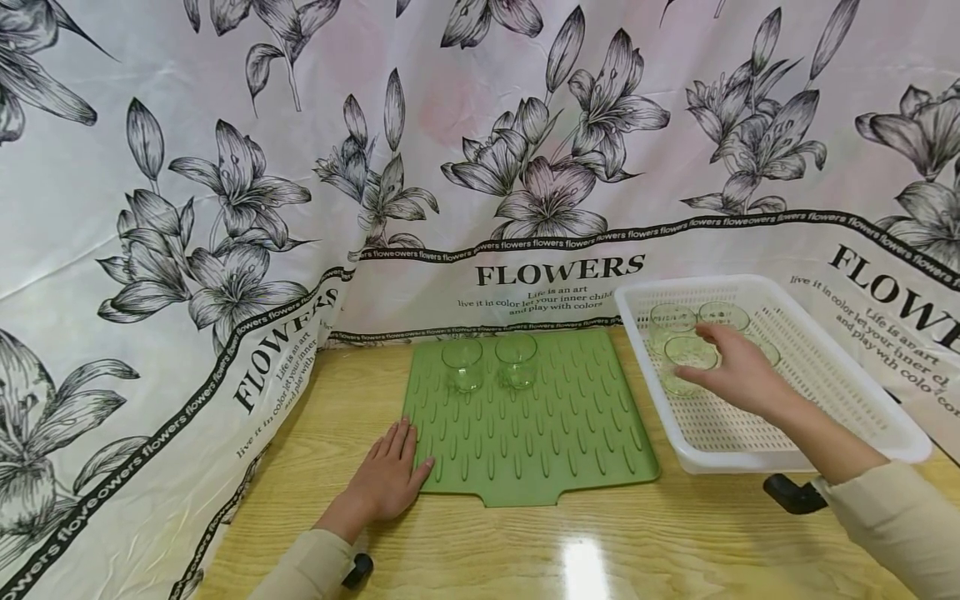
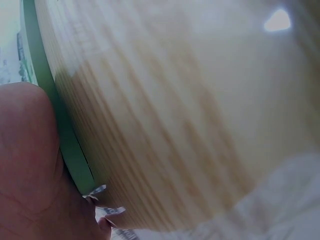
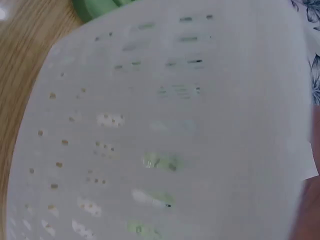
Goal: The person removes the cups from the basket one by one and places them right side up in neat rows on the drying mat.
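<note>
My right hand (image 1: 742, 371) reaches into the white basket (image 1: 720, 457), its thumb and fingers curved around a clear drinking glass (image 1: 684, 354) near the rim. The thumb lies in front of that glass and the index finger behind it. More clear glasses (image 1: 723, 312) stand beside it, one partly hidden by the hand. On the left, my left hand (image 1: 386, 479) lies flat with straight fingers at the left edge of a green drying mat (image 1: 525, 450). Two upright glasses (image 1: 462, 367) stand side by side toward the back of the mat.
The mat and basket stand on a wood-grain table (image 1: 300, 450). A white cloth (image 1: 420, 283) with black flower prints hangs behind and at the left. In the right wrist view, the slotted basket wall (image 3: 240, 150) fills most of the picture.
</note>
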The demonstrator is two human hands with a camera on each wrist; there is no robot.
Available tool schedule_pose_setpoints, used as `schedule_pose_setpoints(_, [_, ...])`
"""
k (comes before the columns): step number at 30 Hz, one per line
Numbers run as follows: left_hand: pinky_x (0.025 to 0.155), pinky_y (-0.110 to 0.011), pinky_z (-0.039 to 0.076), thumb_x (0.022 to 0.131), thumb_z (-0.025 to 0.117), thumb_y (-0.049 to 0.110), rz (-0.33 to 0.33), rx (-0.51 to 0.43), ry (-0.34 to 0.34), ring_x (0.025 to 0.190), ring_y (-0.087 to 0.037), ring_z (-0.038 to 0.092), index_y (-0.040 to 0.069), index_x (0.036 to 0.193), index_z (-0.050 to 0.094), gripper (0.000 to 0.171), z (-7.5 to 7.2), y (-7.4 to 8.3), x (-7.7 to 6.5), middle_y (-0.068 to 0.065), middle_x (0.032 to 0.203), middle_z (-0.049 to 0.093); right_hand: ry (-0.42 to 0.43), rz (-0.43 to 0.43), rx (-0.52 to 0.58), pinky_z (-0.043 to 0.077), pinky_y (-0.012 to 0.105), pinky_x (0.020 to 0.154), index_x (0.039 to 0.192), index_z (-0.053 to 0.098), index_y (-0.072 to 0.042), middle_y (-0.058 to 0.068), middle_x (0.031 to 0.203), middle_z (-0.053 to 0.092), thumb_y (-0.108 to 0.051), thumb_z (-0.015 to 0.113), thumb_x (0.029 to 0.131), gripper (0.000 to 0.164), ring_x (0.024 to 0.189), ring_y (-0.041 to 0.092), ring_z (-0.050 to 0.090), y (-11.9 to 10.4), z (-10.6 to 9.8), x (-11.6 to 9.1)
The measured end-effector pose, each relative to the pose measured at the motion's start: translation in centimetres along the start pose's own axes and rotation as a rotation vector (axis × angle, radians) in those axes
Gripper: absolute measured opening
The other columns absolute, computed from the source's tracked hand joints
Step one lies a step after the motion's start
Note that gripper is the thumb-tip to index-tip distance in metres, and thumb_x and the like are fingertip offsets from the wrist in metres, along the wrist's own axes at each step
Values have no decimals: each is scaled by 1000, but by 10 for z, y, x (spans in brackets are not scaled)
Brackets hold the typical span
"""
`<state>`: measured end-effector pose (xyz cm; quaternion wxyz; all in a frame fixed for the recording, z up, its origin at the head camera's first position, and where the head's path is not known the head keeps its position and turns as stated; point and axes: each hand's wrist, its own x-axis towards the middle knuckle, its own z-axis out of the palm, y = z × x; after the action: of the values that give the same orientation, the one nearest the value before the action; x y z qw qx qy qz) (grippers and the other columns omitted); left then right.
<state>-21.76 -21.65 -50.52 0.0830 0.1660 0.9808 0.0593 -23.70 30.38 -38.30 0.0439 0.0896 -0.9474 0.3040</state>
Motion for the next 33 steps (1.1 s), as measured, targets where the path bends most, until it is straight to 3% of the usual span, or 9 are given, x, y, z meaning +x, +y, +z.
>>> schedule_pose_setpoints(8, [124,-55,18,110,24,58,-2,26,15,157,-37,10,1,163,17,78,4,-4,2,-17,171,6,-104,8,-15,29,75,105,147,21,26,49,146,28,-30,79,90,99,130,65,32,9,-14,6])
schedule_pose_setpoints(19, [124,-55,18,110,25,57,-1,20,25,157,-38,10,0,163,17,78,5,-5,2,-18,171,6,-197,8,-32,28,76,106,146,19,28,51,144,28,-33,81,88,105,130,67,30,17,-24,18])
schedule_pose_setpoints(33, [125,-55,17,110,24,58,-5,18,2,157,-37,8,1,163,16,79,4,-4,3,-18,171,5,-229,0,-7,30,75,106,147,19,27,49,147,27,-33,79,90,102,132,66,30,16,-29,28])
